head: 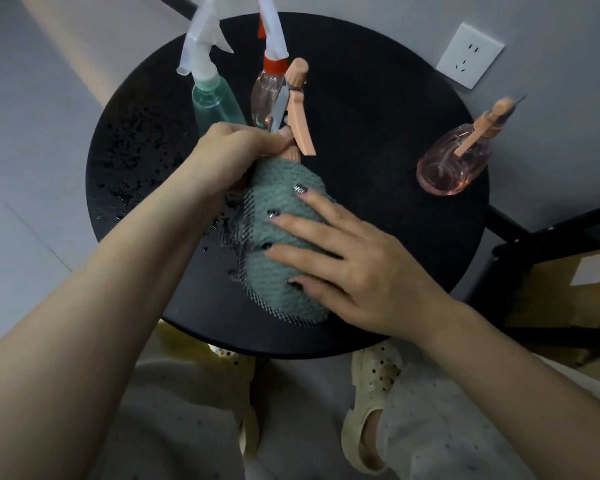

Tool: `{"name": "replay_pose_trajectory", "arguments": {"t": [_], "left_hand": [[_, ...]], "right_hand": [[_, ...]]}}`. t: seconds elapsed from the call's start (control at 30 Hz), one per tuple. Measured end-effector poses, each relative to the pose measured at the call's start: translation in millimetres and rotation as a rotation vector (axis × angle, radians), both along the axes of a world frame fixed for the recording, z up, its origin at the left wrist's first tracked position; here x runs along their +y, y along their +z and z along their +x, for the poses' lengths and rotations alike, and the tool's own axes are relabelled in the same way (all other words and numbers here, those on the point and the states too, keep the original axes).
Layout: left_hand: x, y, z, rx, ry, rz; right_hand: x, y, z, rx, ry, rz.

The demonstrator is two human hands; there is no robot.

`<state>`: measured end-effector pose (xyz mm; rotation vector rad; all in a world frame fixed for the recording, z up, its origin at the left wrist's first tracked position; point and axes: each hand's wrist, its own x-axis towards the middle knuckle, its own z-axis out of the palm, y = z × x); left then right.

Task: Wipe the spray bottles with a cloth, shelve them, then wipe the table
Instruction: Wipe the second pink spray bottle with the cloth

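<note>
A person's left hand (234, 155) is gripping the neck of a peach-topped spray bottle (297, 105) over a round black table (378, 133), while the right hand (343, 261), fingers straight, is pressing a green cloth (274, 216) wrapped around what appears to be the bottle's body. A teal bottle (212, 98), a red-collared bottle (265, 88) and a pink bottle (454, 164) are standing on the table, the pink one well apart at right.
</note>
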<state>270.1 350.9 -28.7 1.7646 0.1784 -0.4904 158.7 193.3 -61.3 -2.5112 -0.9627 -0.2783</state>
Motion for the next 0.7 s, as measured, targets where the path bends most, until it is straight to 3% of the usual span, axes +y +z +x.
{"name": "replay_pose_trajectory", "arguments": {"t": [0.17,0.27,0.37,0.47,0.7], "left_hand": [[-3,1,-4,0.046,-0.041,-0.071],[-2,0,-3,0.047,-0.044,-0.02],[3,-1,1,0.041,-0.081,0.018],[6,-1,0,0.038,-0.144,0.023],[0,1,-3,0.032,-0.232,0.06]], "right_hand": [[0,0,0,0.183,-0.126,0.19],[2,-1,-3,0.067,-0.043,0.082],[5,-5,-9,-0.11,0.196,-0.118],[8,-7,-14,-0.184,0.32,-0.156],[3,2,-7,0.014,0.203,0.051]]}}
